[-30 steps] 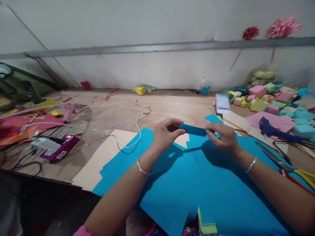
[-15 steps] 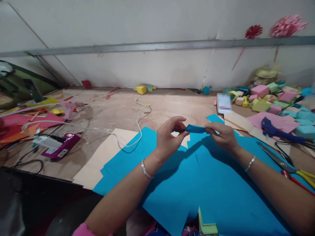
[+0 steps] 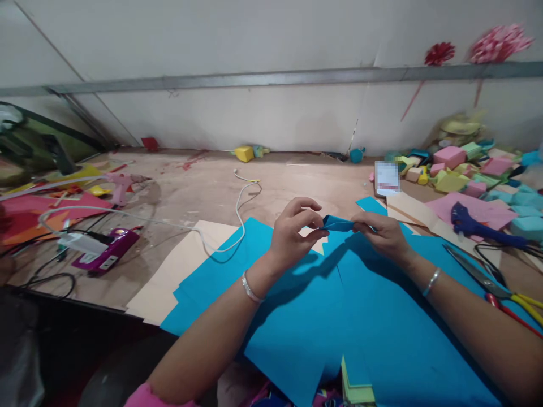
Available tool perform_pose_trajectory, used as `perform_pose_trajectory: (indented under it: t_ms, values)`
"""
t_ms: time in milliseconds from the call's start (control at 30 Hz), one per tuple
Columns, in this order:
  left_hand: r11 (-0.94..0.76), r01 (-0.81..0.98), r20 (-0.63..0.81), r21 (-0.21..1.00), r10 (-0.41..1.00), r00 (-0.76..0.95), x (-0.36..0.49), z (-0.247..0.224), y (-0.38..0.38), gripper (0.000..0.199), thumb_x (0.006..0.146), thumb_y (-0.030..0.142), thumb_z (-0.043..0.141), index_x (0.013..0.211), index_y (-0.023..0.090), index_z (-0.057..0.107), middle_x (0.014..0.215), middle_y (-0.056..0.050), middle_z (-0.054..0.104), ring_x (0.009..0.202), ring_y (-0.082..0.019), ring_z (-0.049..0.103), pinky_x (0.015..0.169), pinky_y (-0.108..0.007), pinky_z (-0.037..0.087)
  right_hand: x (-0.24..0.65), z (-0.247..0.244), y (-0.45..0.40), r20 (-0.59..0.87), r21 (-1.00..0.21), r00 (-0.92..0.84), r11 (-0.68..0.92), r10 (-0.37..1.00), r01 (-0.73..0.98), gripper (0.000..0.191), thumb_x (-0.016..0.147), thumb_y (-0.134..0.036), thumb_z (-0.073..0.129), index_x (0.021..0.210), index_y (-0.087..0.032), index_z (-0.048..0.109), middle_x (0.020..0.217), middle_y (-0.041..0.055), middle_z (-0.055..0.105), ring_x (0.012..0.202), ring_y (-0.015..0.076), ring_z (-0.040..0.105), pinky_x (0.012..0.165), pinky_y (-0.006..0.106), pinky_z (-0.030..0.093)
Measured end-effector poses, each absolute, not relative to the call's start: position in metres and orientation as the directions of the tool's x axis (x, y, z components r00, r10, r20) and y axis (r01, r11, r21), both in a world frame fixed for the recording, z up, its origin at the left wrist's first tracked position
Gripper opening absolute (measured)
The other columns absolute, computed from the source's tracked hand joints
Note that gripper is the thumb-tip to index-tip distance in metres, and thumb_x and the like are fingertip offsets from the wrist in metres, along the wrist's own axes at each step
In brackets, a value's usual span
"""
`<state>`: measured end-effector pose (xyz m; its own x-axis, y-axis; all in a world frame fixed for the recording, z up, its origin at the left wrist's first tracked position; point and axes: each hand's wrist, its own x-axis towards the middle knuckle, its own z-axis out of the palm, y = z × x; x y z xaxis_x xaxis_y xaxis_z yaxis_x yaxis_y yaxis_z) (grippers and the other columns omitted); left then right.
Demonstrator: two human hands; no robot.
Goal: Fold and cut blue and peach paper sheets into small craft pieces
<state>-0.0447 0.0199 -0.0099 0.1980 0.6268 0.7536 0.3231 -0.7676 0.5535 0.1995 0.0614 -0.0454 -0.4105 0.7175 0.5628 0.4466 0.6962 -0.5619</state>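
Observation:
Between my two hands is a small folded piece of blue paper (image 3: 338, 224), held level above the large blue sheets (image 3: 339, 316). My left hand (image 3: 297, 227) pinches its left end between thumb and fingers, the other fingers curved above. At the right end, my right hand (image 3: 379, 230) grips the piece with thumb and forefinger. The piece looks partly opened at its left end, like a flat tube. Both hands cast shadows on the blue sheets.
Scissors (image 3: 479, 272) and a blue glue gun (image 3: 470, 220) lie at the right, near a phone (image 3: 387, 178) and a pile of paper boxes (image 3: 449, 157). At the left are a purple power strip (image 3: 111, 251), a white cable (image 3: 148, 213) and a pink glue gun (image 3: 121, 189).
The left end of the folded blue piece has spread wider. My left hand has shifted slightly right and its fingers have lifted a little; my right hand has hardly moved.

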Motion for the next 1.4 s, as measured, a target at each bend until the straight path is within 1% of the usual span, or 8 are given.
perform_pose_trajectory:
  t_ms: [333, 500, 667, 800, 933, 1067, 1167, 1400]
  values:
    - [-0.787, 0.379, 0.734, 0.487, 0.604, 0.311, -0.052, -0.007, 0.028, 0.020, 0.076, 0.019, 0.079, 0.072, 0.016, 0.060, 0.081, -0.002, 0.063, 0.073, -0.011, 0.060, 0.064, -0.024, 0.051, 0.201, -0.048, 0.063, 0.492, -0.600, -0.446, 0.663, 0.747, 0.448, 0.018, 0.090, -0.026, 0.052, 0.087, -0.021, 0.069, 0.075, 0.0023, 0.071, 0.070, 0.0180, 0.065, 0.067, 0.031, 0.050]
    - [-0.627, 0.497, 0.577, 0.601, 0.770, 0.274, -0.053, -0.006, 0.027, 0.023, 0.072, 0.011, 0.075, 0.063, 0.016, 0.054, 0.067, 0.002, 0.059, 0.063, -0.010, 0.053, 0.059, -0.023, 0.044, 0.200, -0.043, 0.060, 0.645, -0.411, -0.395, 0.732, 0.655, 0.543, 0.018, 0.092, -0.021, 0.051, 0.089, -0.020, 0.069, 0.082, 0.0058, 0.072, 0.074, 0.0192, 0.066, 0.068, 0.032, 0.050]
    - [-0.438, 0.390, 0.416, 0.810, 0.898, 0.144, -0.047, -0.009, 0.025, 0.024, 0.068, 0.009, 0.071, 0.062, 0.016, 0.050, 0.065, 0.003, 0.055, 0.059, -0.008, 0.052, 0.055, -0.020, 0.044, 0.199, -0.039, 0.056, 0.746, -0.196, -0.450, 0.807, 0.492, 0.558, 0.017, 0.090, -0.013, 0.052, 0.087, -0.018, 0.068, 0.079, 0.0073, 0.070, 0.074, 0.0191, 0.066, 0.067, 0.030, 0.049]
    - [-0.379, 0.335, 0.369, 0.862, 0.924, 0.095, -0.044, -0.010, 0.024, 0.037, 0.063, 0.024, 0.084, 0.071, 0.018, 0.048, 0.066, 0.006, 0.051, 0.058, -0.008, 0.056, 0.052, -0.020, 0.046, 0.199, -0.036, 0.053, 0.759, -0.105, -0.491, 0.823, 0.429, 0.558, 0.016, 0.087, -0.008, 0.053, 0.086, -0.016, 0.066, 0.078, 0.0077, 0.068, 0.073, 0.0193, 0.063, 0.067, 0.031, 0.048]
    - [-0.391, 0.330, 0.393, 0.859, 0.917, 0.062, -0.045, -0.010, 0.025, 0.044, 0.060, 0.028, 0.088, 0.093, 0.018, 0.062, 0.075, 0.003, 0.061, 0.064, -0.010, 0.059, 0.059, -0.023, 0.052, 0.200, -0.035, 0.051, 0.746, -0.061, -0.527, 0.830, 0.407, 0.555, 0.017, 0.085, -0.007, 0.052, 0.085, -0.017, 0.066, 0.076, 0.0075, 0.066, 0.072, 0.0201, 0.061, 0.066, 0.032, 0.046]
    - [-0.416, 0.335, 0.393, 0.846, 0.909, 0.138, -0.046, -0.011, 0.027, 0.015, 0.069, 0.025, 0.082, 0.079, 0.017, 0.073, 0.076, -0.002, 0.069, 0.069, -0.013, 0.063, 0.062, -0.025, 0.053, 0.200, -0.033, 0.051, 0.740, -0.060, -0.539, 0.838, 0.402, 0.542, 0.015, 0.083, -0.008, 0.054, 0.082, -0.017, 0.065, 0.074, 0.0067, 0.065, 0.071, 0.0199, 0.060, 0.065, 0.033, 0.045]
    - [-0.397, 0.329, 0.378, 0.857, 0.918, 0.123, -0.047, -0.011, 0.027, 0.010, 0.071, 0.023, 0.080, 0.068, 0.017, 0.072, 0.073, -0.003, 0.070, 0.067, -0.013, 0.063, 0.058, -0.024, 0.050, 0.199, -0.031, 0.050, 0.751, -0.095, -0.517, 0.842, 0.410, 0.531, 0.013, 0.081, -0.010, 0.056, 0.078, -0.019, 0.064, 0.071, 0.0044, 0.064, 0.067, 0.0180, 0.059, 0.063, 0.031, 0.045]
    - [-0.349, 0.496, 0.304, 0.795, 0.937, 0.172, -0.047, -0.008, 0.025, 0.009, 0.074, 0.022, 0.074, 0.067, 0.017, 0.070, 0.066, -0.001, 0.067, 0.060, -0.011, 0.058, 0.056, -0.023, 0.045, 0.190, -0.028, 0.042, 0.755, -0.410, -0.278, 0.758, 0.594, 0.507, 0.011, 0.086, -0.015, 0.056, 0.080, -0.022, 0.063, 0.078, 0.0021, 0.068, 0.072, 0.0164, 0.063, 0.071, 0.030, 0.049]
